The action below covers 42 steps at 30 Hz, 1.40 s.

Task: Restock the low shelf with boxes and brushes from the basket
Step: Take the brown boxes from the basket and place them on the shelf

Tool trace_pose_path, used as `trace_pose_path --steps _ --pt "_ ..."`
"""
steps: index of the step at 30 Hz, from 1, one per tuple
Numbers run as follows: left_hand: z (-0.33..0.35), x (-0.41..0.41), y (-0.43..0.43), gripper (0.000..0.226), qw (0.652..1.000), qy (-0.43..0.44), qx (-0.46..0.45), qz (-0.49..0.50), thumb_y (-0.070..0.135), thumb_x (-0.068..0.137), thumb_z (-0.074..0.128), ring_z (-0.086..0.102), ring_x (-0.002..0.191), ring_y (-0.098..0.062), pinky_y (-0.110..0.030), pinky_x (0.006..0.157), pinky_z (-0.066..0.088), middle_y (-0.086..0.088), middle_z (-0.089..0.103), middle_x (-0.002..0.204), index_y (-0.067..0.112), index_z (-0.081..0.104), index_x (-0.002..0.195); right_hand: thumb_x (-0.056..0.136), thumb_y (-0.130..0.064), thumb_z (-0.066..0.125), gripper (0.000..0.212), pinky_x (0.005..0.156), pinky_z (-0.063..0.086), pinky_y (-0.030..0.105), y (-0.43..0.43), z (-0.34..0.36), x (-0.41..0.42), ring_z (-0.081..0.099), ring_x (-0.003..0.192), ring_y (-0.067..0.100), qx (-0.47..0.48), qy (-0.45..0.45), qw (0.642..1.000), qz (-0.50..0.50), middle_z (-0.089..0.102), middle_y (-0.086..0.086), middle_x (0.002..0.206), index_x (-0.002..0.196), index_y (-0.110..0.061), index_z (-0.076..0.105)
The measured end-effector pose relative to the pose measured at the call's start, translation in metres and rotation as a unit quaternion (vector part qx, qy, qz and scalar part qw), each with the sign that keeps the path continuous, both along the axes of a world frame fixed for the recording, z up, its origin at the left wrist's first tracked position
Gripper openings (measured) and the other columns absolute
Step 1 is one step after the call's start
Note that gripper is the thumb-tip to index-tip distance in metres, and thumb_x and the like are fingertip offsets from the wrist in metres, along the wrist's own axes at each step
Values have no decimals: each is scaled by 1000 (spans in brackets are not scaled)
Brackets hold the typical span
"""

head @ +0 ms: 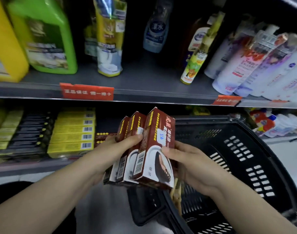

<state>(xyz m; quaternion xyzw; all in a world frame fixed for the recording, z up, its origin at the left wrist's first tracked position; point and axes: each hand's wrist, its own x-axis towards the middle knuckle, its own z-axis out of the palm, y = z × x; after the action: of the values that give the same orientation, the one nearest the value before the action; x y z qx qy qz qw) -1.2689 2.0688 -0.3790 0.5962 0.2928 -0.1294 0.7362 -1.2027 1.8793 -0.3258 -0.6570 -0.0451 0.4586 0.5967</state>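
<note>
While both hands hold a fan of three brown boxes (152, 146) upright, the head view shows the fan raised in front of the low shelf (26, 168). The left hand (117, 149) grips the fan from its left side, thumb across the front faces and the fingers (108, 140) wrapped behind, mostly hidden. The right hand (193, 168) grips the rightmost box, thumb pressed on its front face and the fingers curled behind it. The boxes overlap at their lower ends and spread apart at the top.

The black basket (245, 157) sits just right of and below the right fingers; its contents are too dark to tell. Left of the left fingers, stacked yellow boxes (73, 132) lie on the low shelf, with black boxes (29, 132) further left. Above the fingers, the upper shelf (144, 78) carries bottles (255, 65) and a green jug (46, 39). Red tags (87, 92) hang on its front edge.
</note>
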Motion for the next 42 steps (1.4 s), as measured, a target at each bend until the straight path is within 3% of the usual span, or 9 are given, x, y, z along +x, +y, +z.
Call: trace_pose_path --steps 7,13,16,20,23,29,36,39,42 --pt "-22 -22 82 89 995 83 -20 58 64 50 76 53 121 -31 -47 108 36 -10 60 128 18 60 123 70 -29 67 29 62 57 29 90 -24 38 71 74 18 -43 63 997 17 74 10 92 91 -9 73" --pt "-50 -20 118 70 977 117 18 176 47 68 77 67 88 -31 -43 78 55 -13 70 100 10 53 123 90 -29 59 23 72 55 31 161 -75 100 68 76 19 -204 -107 972 54 73 6 85 99 -8 65" --pt "-56 -15 123 77 965 118 53 226 40 69 78 63 73 -23 -27 53 46 -8 63 91 10 38 127 95 -31 51 35 76 42 28 190 -106 129 60 98 29 -390 -328 834 210 63 12 110 110 -1 60" --pt "-67 -13 130 87 950 149 37 271 37 65 81 64 83 -30 -36 65 52 -14 64 103 10 36 133 94 -20 46 35 98 38 40 210 -152 149 48 118 33 -489 -471 664 313 50 14 132 128 -12 48" --pt "-74 -11 133 88 940 168 36 296 38 62 82 65 85 -32 -40 68 54 -15 66 102 10 38 133 91 -22 54 51 109 16 58 216 -185 159 28 134 35 -475 -450 664 363 36 7 143 137 -32 36" --pt "-82 -1 138 86 931 170 27 321 34 62 83 65 83 -31 -38 60 53 -14 65 103 11 39 132 97 -21 48 52 105 34 37 223 -219 164 35 131 29 -403 -351 718 446 30 8 148 143 -36 28" --pt "-79 17 123 75 933 157 -16 325 32 64 82 68 80 -31 -38 63 55 -14 68 101 12 47 128 98 -17 40 64 117 12 45 226 -212 151 7 145 30 -433 -367 645 511 6 3 159 150 -30 5" --pt "-78 20 118 62 935 152 -38 318 32 66 81 69 74 -29 -36 59 55 -13 71 92 11 55 119 99 -26 40 40 106 34 37 234 -179 135 42 128 25 -343 -330 766 433 42 9 145 138 -16 44" --pt "-77 22 114 51 942 141 -69 296 36 70 78 70 73 -28 -35 59 55 -12 74 87 11 61 111 95 -42 44 40 96 46 41 227 -144 108 59 110 26 -189 -52 928 318 63 10 119 119 -13 58"
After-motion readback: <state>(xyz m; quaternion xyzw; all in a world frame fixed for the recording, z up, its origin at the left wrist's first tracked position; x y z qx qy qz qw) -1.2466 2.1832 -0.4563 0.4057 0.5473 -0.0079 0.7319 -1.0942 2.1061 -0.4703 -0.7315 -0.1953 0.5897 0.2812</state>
